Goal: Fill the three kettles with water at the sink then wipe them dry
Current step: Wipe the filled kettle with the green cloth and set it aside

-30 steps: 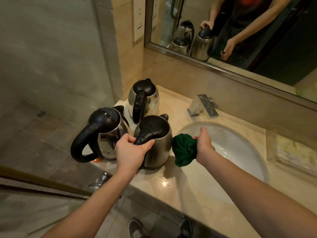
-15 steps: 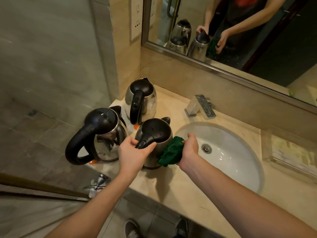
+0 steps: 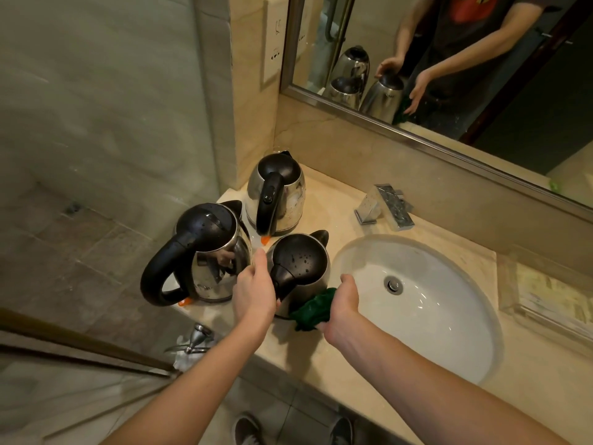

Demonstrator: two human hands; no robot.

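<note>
Right hand (image 3: 343,303) has dropped with the green cloth (image 3: 313,311) from the near kettle (image 3: 301,261)'s upper side to its base, on the sink side. Cloth is pressed on the steel wall. Fingers are hidden under the hand, so I can't tell if they curl round it. Left hand (image 3: 255,293) grips that kettle's black handle (image 3: 284,285), steadying it. Kettle stands on the countertop (image 3: 330,203) near the front edge, between the large kettle (image 3: 211,226) and the basin (image 3: 433,332); third kettle (image 3: 279,175) is behind.

Risks, my read: a hard sideways wipe shoves it into the large kettle or towards the edge, and if full it slops from the spout. Lid droplets are easy to miss.
</note>
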